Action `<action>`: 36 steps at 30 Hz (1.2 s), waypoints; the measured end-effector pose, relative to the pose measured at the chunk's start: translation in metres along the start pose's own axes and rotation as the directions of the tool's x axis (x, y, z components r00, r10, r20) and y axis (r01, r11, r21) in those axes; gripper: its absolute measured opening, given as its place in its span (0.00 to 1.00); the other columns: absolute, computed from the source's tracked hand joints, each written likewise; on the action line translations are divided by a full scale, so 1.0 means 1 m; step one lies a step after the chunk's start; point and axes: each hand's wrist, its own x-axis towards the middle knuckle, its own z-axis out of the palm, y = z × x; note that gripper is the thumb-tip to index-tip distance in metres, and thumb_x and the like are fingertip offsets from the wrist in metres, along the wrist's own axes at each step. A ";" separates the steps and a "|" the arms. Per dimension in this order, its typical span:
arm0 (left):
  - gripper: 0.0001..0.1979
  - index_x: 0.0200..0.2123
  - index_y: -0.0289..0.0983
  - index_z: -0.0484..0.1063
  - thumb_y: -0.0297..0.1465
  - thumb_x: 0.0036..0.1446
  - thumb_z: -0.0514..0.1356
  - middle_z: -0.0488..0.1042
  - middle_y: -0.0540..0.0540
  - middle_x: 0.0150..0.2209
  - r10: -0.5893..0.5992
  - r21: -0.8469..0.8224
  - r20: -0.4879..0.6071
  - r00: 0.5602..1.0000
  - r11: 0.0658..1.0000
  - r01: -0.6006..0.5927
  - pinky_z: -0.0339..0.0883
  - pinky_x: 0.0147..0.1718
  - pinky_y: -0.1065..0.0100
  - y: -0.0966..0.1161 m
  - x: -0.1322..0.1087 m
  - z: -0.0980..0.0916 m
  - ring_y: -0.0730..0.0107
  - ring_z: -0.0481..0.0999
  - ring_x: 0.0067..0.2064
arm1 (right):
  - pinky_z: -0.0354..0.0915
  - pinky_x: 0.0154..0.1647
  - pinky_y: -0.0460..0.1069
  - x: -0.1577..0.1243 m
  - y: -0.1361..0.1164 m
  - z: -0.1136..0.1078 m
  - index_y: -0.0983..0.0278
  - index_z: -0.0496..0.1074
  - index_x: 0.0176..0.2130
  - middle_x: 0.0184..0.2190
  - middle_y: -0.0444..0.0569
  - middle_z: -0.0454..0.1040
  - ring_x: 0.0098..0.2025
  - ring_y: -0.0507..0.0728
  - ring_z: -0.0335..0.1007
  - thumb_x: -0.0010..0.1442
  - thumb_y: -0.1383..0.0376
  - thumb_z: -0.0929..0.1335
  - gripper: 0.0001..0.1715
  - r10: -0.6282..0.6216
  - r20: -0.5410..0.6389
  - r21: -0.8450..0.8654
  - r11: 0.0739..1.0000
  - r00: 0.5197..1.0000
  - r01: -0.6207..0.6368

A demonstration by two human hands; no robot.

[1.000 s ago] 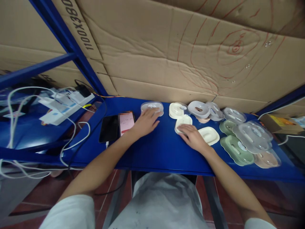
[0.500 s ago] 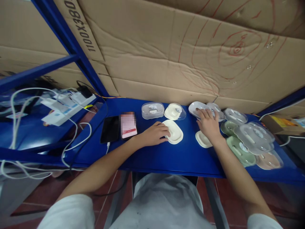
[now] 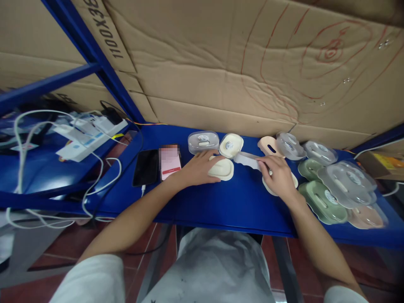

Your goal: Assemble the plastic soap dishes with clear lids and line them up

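Pins the base [image 3: 223, 169] to the shelf [image 3: 221, 202] with the left hand [image 3: 197, 168], fingers laid flat and apart over its left end, gripping nothing. Pinches the lid [image 3: 248, 159] by its right end in the right hand [image 3: 277, 179], thumb and fingertips closed on the rim. Holds it just above the shelf between the two hands, close to the base's right edge but seemingly not touching. Best done, by the look of it, by levelling the lid before lowering: match its outline to the base, seat the free end first, then press along the rim rather than the middle, where thin clear plastic probably flexes. Worth bearing down firmly on the base meanwhile, since smooth plastic on painted metal likely slides. Worth minding the clear box [image 3: 203, 142] and cream box [image 3: 231, 145] just behind, near enough to be nudged. Carries the lid with its long axis running left to right, roughly along the shelf's front edge, free end pointing left at the base and slightly away from the body. Shows it mostly edge-on and a little blurred, so cannot tell which face looks up. Sets the base crosswise too, nearly parallel to the lid, so little turning seems needed.
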 end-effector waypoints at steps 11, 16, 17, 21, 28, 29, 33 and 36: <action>0.51 0.76 0.44 0.52 0.42 0.57 0.75 0.59 0.30 0.74 -0.043 -0.014 0.009 0.999 0.999 0.043 0.58 0.68 0.35 -0.014 -0.005 -0.008 0.34 0.58 0.75 | 0.68 0.55 0.60 -0.004 -0.036 0.019 0.59 0.78 0.53 0.47 0.53 0.83 0.51 0.63 0.79 0.77 0.59 0.63 0.16 -0.148 0.068 0.162 0.978 0.987 0.135; 0.54 0.77 0.44 0.50 0.41 0.56 0.76 0.60 0.32 0.73 0.004 -0.190 0.003 1.000 0.982 -0.003 0.66 0.67 0.46 -0.007 -0.006 -0.004 0.42 0.63 0.74 | 0.66 0.58 0.59 -0.007 -0.039 0.032 0.58 0.76 0.54 0.49 0.51 0.84 0.50 0.61 0.79 0.78 0.62 0.64 0.14 -0.225 0.103 0.197 0.959 0.969 0.202; 0.53 0.77 0.44 0.51 0.40 0.56 0.76 0.59 0.32 0.73 0.016 -0.194 -0.007 1.000 0.981 -0.017 0.67 0.67 0.47 -0.003 -0.005 -0.003 0.43 0.63 0.74 | 0.65 0.59 0.59 -0.008 -0.040 0.035 0.58 0.76 0.55 0.49 0.51 0.84 0.50 0.60 0.79 0.77 0.62 0.64 0.13 -0.239 0.107 0.199 0.956 0.965 0.215; 0.40 0.72 0.43 0.63 0.40 0.61 0.73 0.63 0.34 0.72 0.089 -0.056 -0.055 0.995 0.994 -0.092 0.64 0.68 0.44 0.004 -0.004 -0.001 0.42 0.63 0.73 | 0.65 0.61 0.59 -0.011 -0.039 0.043 0.59 0.76 0.56 0.50 0.51 0.83 0.53 0.60 0.79 0.77 0.63 0.64 0.14 -0.288 0.158 0.194 0.947 0.944 0.256; 0.20 0.57 0.40 0.79 0.41 0.66 0.69 0.76 0.39 0.63 0.247 0.111 0.001 0.969 0.963 -0.245 0.66 0.65 0.48 -0.003 -0.002 0.000 0.48 0.72 0.66 | 0.60 0.71 0.65 -0.011 -0.032 0.048 0.58 0.73 0.62 0.59 0.53 0.80 0.64 0.62 0.74 0.76 0.60 0.66 0.18 -0.319 0.246 0.209 0.939 0.915 0.272; 0.19 0.57 0.40 0.79 0.40 0.66 0.69 0.77 0.38 0.62 0.254 0.139 0.015 0.967 0.957 -0.254 0.68 0.63 0.50 0.000 -0.002 -0.001 0.48 0.73 0.64 | 0.60 0.72 0.65 -0.011 -0.032 0.048 0.58 0.73 0.62 0.59 0.53 0.80 0.65 0.61 0.74 0.77 0.61 0.65 0.18 -0.324 0.249 0.211 0.938 0.913 0.275; 0.16 0.55 0.36 0.78 0.33 0.67 0.67 0.80 0.37 0.56 0.265 0.203 0.078 0.961 0.940 -0.275 0.72 0.54 0.56 0.012 -0.003 0.000 0.51 0.78 0.58 | 0.62 0.72 0.65 -0.010 -0.032 0.048 0.57 0.76 0.59 0.59 0.51 0.81 0.64 0.61 0.75 0.77 0.62 0.64 0.17 -0.366 0.253 0.221 0.923 0.896 0.314; 0.15 0.54 0.36 0.78 0.34 0.67 0.66 0.80 0.39 0.53 0.266 0.153 0.069 0.962 0.950 -0.273 0.72 0.54 0.58 0.015 -0.003 0.000 0.53 0.78 0.57 | 0.64 0.71 0.63 0.000 -0.026 0.048 0.57 0.77 0.59 0.60 0.51 0.80 0.65 0.60 0.74 0.77 0.62 0.62 0.18 -0.364 0.240 0.250 0.919 0.900 0.305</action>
